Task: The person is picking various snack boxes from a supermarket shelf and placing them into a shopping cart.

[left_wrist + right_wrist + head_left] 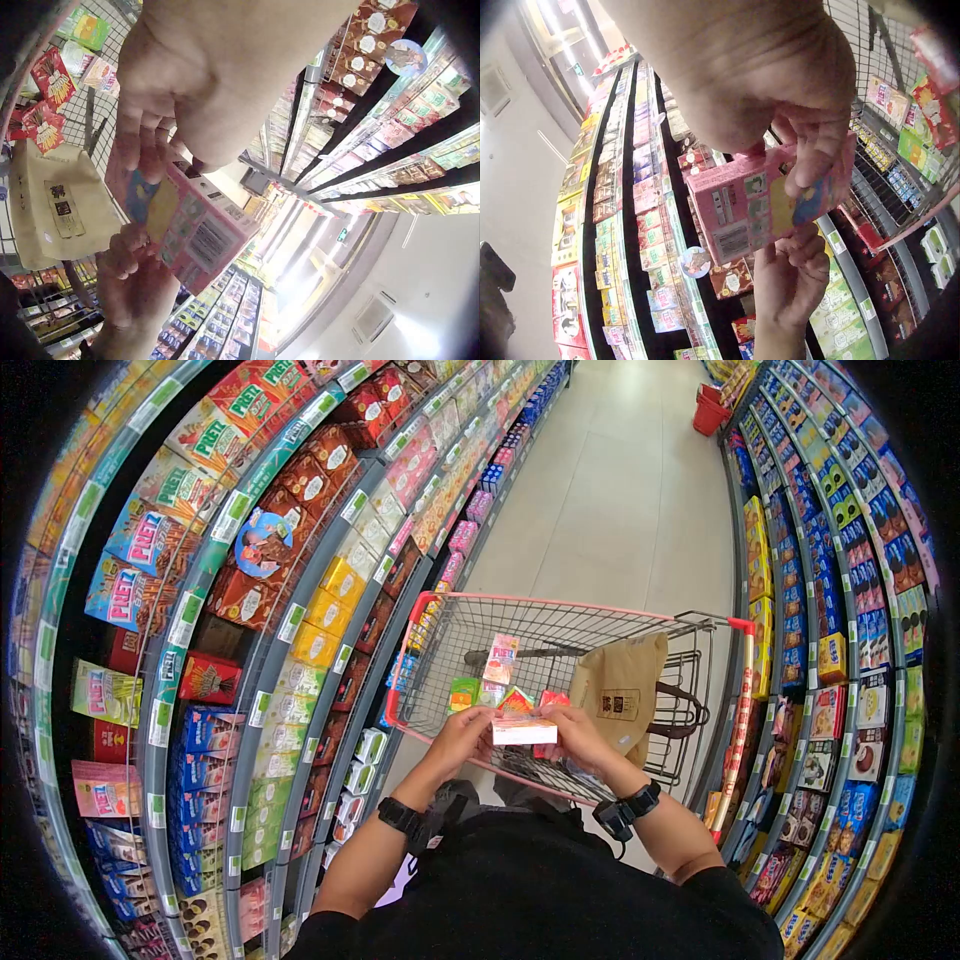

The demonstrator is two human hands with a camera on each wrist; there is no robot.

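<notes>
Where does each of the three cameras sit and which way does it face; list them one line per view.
Head: worn on the head, looking forward and down the aisle at the shopping cart; both forearms, left hand and right hand show, holding a pink box.
Left wrist: under the left hand, looking up past the pink box toward shelves and ceiling.
Right wrist: under the right hand, looking up at the pink box and shelves.
Shared: both hands and the box show in all three.

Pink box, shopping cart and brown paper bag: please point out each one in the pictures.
pink box (523,731), head view, on its pale side face between the two hands.
shopping cart (560,606), head view, on its pink far rim.
brown paper bag (620,685), head view, on its flat front.
</notes>
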